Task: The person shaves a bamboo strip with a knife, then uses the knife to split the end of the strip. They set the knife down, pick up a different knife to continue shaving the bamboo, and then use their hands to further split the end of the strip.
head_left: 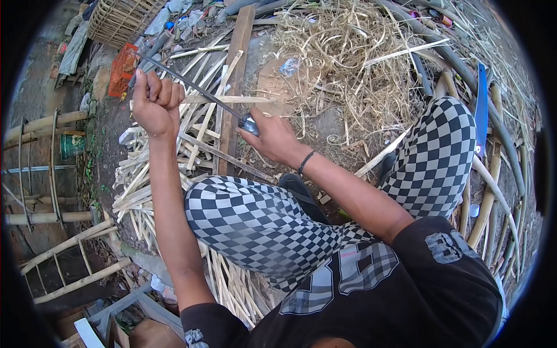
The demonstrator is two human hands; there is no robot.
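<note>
My right hand (pixel 271 136), with a dark band at the wrist, is wrapped round the grey handle of a long thin metal tool (pixel 200 90). The frame does not show whether this tool is a blade, a file or a rod. Its shaft slants up and left, passing just beyond my left hand (pixel 155 104). That hand is raised with its fingers curled in and the thumb pointing up; whatever they may hold is hidden. Pale split strips (pixel 200 124) lie heaped on the ground beneath both hands, beside a long wooden board (pixel 237 64).
Curly shavings (pixel 354 64) are piled ahead. A blue saw blade (pixel 481 110) stands right of my checkered knee, near poles (pixel 493 174). An orange crate (pixel 123 69) and a woven basket (pixel 125 20) sit far left. Bamboo frames (pixel 75 267) line the left side.
</note>
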